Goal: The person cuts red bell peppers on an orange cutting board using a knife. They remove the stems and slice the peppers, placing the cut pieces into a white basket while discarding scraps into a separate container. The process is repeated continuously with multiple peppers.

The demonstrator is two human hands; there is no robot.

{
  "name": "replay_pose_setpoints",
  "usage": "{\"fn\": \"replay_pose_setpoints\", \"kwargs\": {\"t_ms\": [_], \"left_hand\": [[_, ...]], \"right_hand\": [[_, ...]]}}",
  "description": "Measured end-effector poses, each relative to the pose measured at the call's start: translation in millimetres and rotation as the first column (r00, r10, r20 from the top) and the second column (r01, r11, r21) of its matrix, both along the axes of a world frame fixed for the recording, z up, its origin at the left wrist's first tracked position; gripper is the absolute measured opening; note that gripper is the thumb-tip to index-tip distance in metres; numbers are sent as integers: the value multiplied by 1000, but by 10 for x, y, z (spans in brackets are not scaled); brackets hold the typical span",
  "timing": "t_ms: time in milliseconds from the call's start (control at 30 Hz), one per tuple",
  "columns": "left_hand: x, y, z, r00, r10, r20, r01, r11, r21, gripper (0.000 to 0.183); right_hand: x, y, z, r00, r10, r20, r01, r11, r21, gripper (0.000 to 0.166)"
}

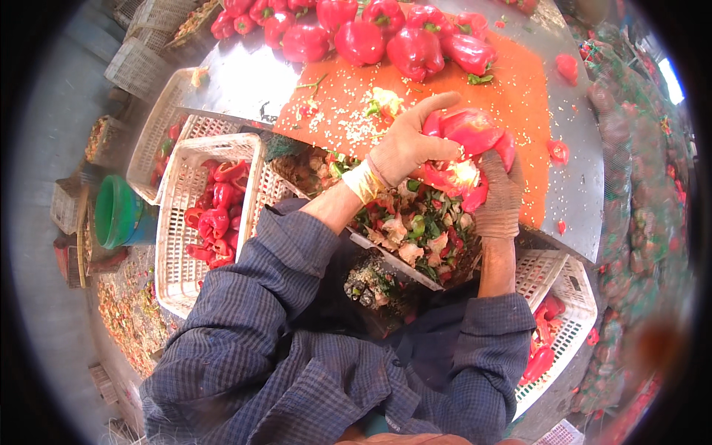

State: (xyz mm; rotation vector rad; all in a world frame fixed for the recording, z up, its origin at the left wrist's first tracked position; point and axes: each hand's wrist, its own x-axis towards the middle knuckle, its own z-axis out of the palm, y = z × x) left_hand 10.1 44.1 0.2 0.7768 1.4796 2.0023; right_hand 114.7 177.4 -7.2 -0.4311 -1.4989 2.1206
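Note:
In worn work gloves, both of my hands hold pieces of an opened red bell pepper (470,130) above the near edge of an orange board (512,83). My left hand (414,139) grips it from the left, thumb and fingers spread around it. My right hand (500,189) has its fingers curled against the pepper's underside, partly hidden by the flesh. A pale seed core (464,173) shows between the hands. Below them lies a bin of pepper cores, stems and scraps (411,233). Another core (385,103) rests on the board among scattered seeds.
Whole red bell peppers (361,41) line the far side of the metal table (575,139). White plastic crates (167,222) with opened peppers stand at left, another crate (584,311) at right. A green bucket (114,211) is at far left, filled mesh sacks (639,194) at far right.

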Motion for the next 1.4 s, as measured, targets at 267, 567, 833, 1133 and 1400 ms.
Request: {"fn": "replay_pose_setpoints", "kwargs": {"t_ms": [267, 567, 833, 1133, 1400], "left_hand": [[283, 27, -34, 814, -153, 560, 111, 988, 108, 41], [207, -26, 147, 888, -166, 428, 242, 962, -130, 32], [282, 69, -231, 984, -91, -152, 74, 991, -115, 65], [64, -115, -205, 951, 17, -309, -129, 929, -346, 59], [-2, -170, -156, 939, -66, -337, -85, 906, -414, 57]], "right_hand": [[-2, -166, 81, 953, -300, -30, 242, 704, 667, 40], [18, -242, 124, 957, -288, -21, 201, 614, 763, 45], [-1, -67, 328, 924, -352, -147, 312, 477, 821, 41], [24, 329, 86, 848, -512, 138, 23, 297, 955, 44], [194, 647, 196, 815, -563, 137, 132, 410, 902, 50]]}}
